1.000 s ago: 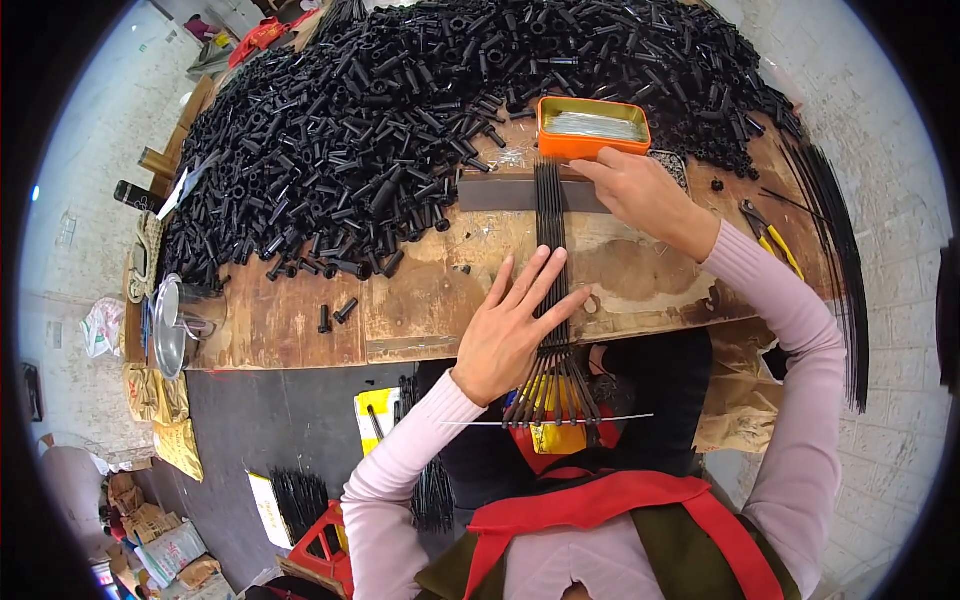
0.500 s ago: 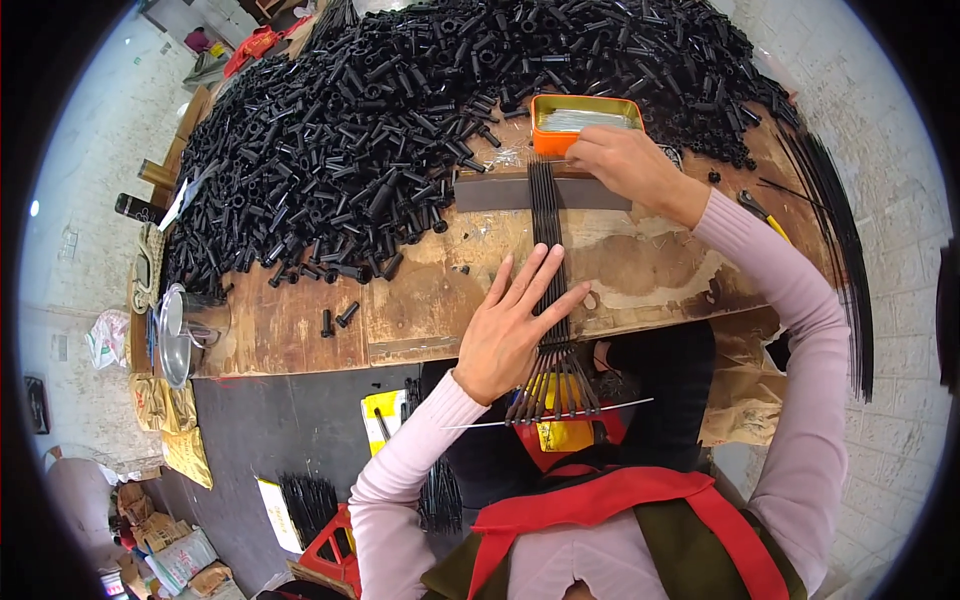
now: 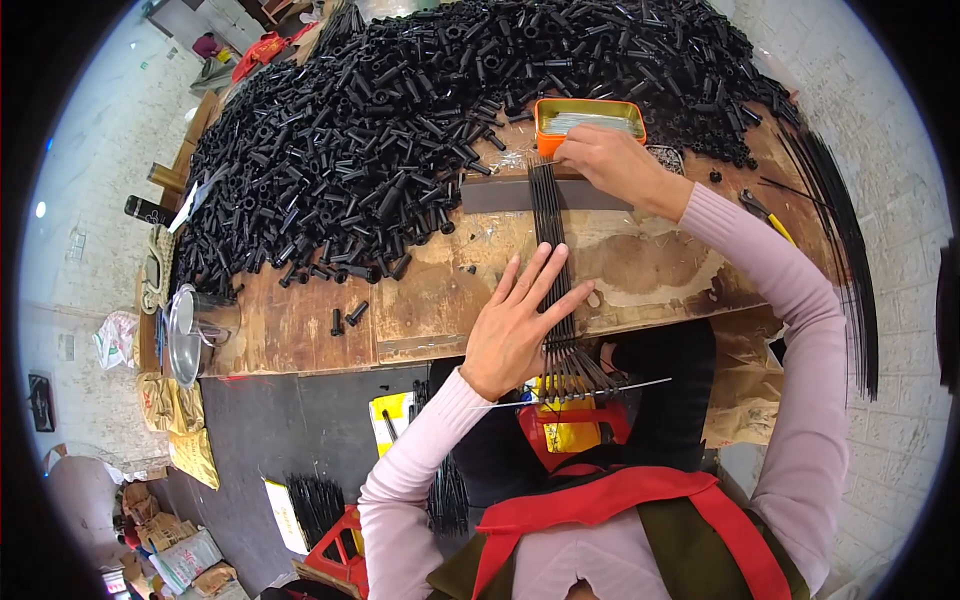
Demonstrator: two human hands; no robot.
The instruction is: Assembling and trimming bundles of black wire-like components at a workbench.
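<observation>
A row of thin black rods lies side by side across the table edge. Their near ends fan out along a thin metal wire past the edge. My left hand rests flat on the rods, fingers spread. At the rods' far tips, the fingertips of my right hand are pinched together; what they hold, if anything, is too small to make out. Just behind this hand stands an orange tin of thin silvery pins. Under the rods' far part runs a dark grey bar.
A large heap of black plastic tubular parts covers the back of the table. Yellow-handled pliers lie at the right, near long black rods hanging over the edge. A metal bowl is at the left edge.
My right hand has come from the tin's front slightly left and nearer, to the rods' tips. The wired near ends have shifted up and right. My left hand stays flat on the rods.
</observation>
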